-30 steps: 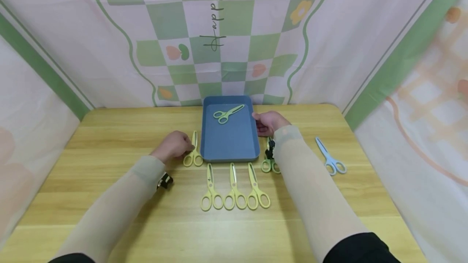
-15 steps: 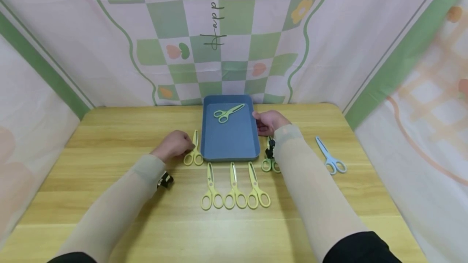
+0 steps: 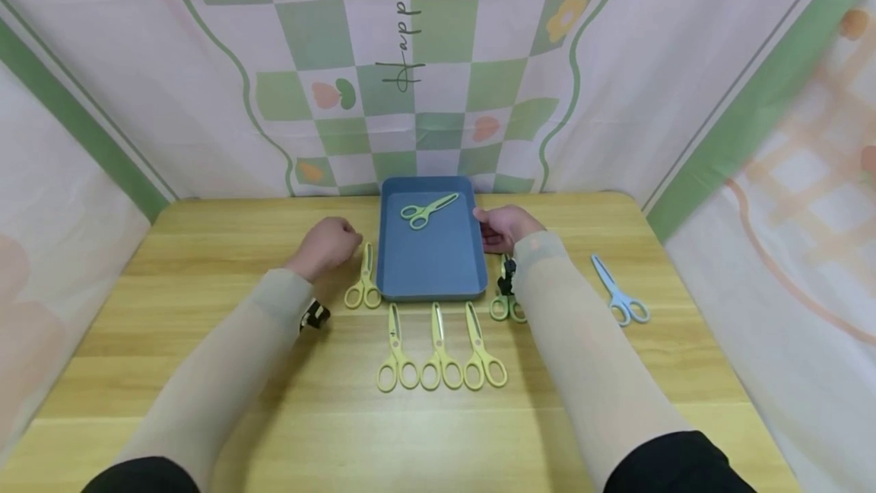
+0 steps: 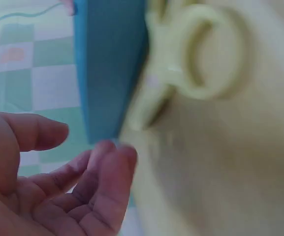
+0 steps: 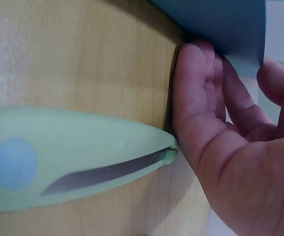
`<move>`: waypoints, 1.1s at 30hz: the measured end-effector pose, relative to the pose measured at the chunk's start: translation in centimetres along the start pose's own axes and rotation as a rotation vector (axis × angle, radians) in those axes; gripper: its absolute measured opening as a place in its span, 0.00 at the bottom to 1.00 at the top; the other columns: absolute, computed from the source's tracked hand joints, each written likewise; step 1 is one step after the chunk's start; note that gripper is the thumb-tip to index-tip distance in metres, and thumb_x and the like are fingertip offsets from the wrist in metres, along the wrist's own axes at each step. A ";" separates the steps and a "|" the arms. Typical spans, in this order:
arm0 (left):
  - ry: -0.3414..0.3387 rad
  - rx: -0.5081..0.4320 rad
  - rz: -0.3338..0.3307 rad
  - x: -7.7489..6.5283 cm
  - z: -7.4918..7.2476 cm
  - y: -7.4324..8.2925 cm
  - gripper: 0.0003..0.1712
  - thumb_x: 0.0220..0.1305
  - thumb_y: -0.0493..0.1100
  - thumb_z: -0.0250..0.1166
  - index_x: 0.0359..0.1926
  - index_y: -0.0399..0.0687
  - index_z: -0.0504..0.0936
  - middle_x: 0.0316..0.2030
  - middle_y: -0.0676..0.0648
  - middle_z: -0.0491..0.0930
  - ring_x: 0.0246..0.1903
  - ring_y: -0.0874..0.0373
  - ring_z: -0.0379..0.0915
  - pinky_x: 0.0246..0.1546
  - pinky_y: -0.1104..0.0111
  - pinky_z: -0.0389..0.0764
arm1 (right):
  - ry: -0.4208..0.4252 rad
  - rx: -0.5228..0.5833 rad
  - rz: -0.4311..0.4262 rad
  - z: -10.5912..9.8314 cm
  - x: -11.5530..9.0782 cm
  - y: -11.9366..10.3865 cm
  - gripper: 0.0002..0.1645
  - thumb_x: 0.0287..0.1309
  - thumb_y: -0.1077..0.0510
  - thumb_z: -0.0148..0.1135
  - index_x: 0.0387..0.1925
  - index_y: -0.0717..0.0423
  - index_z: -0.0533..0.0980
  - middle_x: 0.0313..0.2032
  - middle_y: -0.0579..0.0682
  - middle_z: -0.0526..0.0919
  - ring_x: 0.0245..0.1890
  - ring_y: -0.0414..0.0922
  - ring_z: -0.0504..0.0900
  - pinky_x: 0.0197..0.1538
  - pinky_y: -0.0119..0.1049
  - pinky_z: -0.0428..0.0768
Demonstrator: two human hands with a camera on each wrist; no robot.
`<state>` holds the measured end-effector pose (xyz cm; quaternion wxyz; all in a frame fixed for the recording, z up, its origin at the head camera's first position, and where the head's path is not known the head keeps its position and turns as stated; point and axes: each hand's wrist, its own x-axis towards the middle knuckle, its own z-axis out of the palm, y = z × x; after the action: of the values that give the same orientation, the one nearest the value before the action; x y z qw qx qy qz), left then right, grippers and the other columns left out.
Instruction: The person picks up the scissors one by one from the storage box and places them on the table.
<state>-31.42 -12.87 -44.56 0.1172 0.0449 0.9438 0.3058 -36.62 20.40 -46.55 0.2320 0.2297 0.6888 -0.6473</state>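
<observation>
A blue tray lies at the table's far middle with one pair of light-green scissors inside. My right hand holds the tray's right side, thumb at the rim and fingers against the outer wall, as the right wrist view shows. Under that wrist lie green scissors, partly hidden in the head view. My left hand hovers left of the tray, fingers loosely bent, thumb apart, holding nothing. Beside it, yellow scissors lie along the tray's left edge.
Three yellow scissors lie in a row in front of the tray. Blue scissors lie to the right, beyond my right forearm. A patterned cloth hangs behind the wooden table.
My left hand has let go of the yellow scissors at the tray's left edge and moved up and away toward the back. The right hand stays on the tray.
</observation>
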 end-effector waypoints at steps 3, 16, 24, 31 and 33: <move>0.052 -0.043 0.060 0.6 -0.4 1.3 0.27 0.73 0.50 0.52 0.63 0.35 0.71 0.55 0.36 0.77 0.54 0.41 0.72 0.58 0.50 0.72 | -0.002 0.005 0.002 0.0 0.0 -0.1 0.18 0.72 0.50 0.57 0.51 0.60 0.73 0.35 0.55 0.80 0.33 0.48 0.81 0.41 0.41 0.84; 0.178 0.319 0.283 3.8 1.1 7.4 0.51 0.74 0.70 0.34 0.76 0.36 0.27 0.76 0.37 0.24 0.74 0.46 0.17 0.72 0.52 0.30 | -0.001 -0.016 -0.007 0.0 -0.2 0.1 0.19 0.72 0.50 0.57 0.51 0.62 0.74 0.35 0.55 0.81 0.32 0.48 0.82 0.41 0.41 0.84; 0.047 0.370 0.293 6.1 2.1 10.1 0.44 0.79 0.60 0.34 0.75 0.31 0.30 0.76 0.34 0.27 0.75 0.45 0.20 0.73 0.55 0.33 | 0.003 -0.043 -0.014 -0.1 -0.3 0.0 0.21 0.72 0.49 0.57 0.52 0.62 0.74 0.36 0.55 0.81 0.33 0.47 0.82 0.41 0.41 0.84; -0.168 0.399 0.261 7.2 3.4 11.1 0.33 0.81 0.46 0.34 0.75 0.27 0.40 0.75 0.30 0.39 0.75 0.40 0.33 0.73 0.57 0.41 | 0.013 -0.037 -0.016 -0.2 -0.1 0.0 0.20 0.71 0.49 0.58 0.52 0.62 0.74 0.35 0.55 0.81 0.32 0.47 0.83 0.40 0.41 0.85; -0.226 0.471 0.253 7.5 3.8 11.1 0.32 0.80 0.44 0.34 0.75 0.27 0.44 0.75 0.30 0.43 0.74 0.39 0.36 0.73 0.57 0.42 | 0.013 -0.043 -0.015 -0.1 0.0 0.0 0.20 0.71 0.49 0.58 0.52 0.61 0.74 0.34 0.54 0.81 0.31 0.47 0.83 0.41 0.41 0.85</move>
<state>-37.62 -0.56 -42.42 0.1689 0.2219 0.9567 0.0833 -36.64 20.54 -46.56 0.2276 0.2237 0.7058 -0.6325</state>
